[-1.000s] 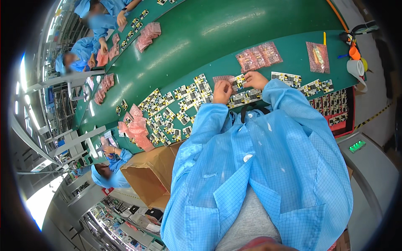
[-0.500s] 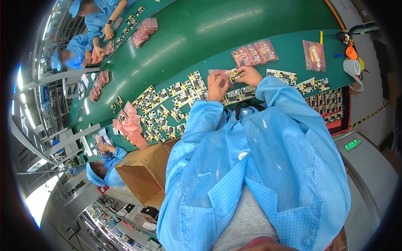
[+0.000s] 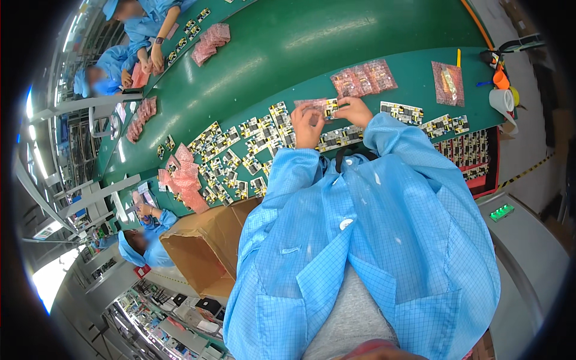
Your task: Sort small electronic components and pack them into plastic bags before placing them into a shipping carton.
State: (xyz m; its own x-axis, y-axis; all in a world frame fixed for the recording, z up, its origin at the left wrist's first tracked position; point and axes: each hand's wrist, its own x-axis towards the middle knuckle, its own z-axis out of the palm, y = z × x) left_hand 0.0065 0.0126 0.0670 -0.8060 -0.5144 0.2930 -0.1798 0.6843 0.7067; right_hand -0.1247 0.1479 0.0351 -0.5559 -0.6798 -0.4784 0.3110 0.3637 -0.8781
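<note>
Above the near edge of the green table, my left hand (image 3: 307, 127) is closed, its thumb and fingers at a pink bubble-wrap bag (image 3: 310, 104). A small circuit board (image 3: 331, 108) with yellow, black and white parts shows at the bag's right end. My right hand (image 3: 356, 111) pinches the right end of that board. Whether the board lies partly inside the bag is hard to make out. Just below my hands lies a row of joined circuit boards (image 3: 341, 138). Further boards (image 3: 261, 133) lie flat to the left of my left hand.
Filled pink bubble bags (image 3: 364, 78) lie beyond my hands, and another bag (image 3: 448, 83) lies to the right. A red tray (image 3: 474, 157) of boards is at my right. An open cardboard box (image 3: 204, 246) stands at left. Co-workers (image 3: 138, 30) sit along the far left.
The small board now shows more plainly between my hands, and my left fingers have curled and shifted slightly left. My right hand stays at the board's right end.
</note>
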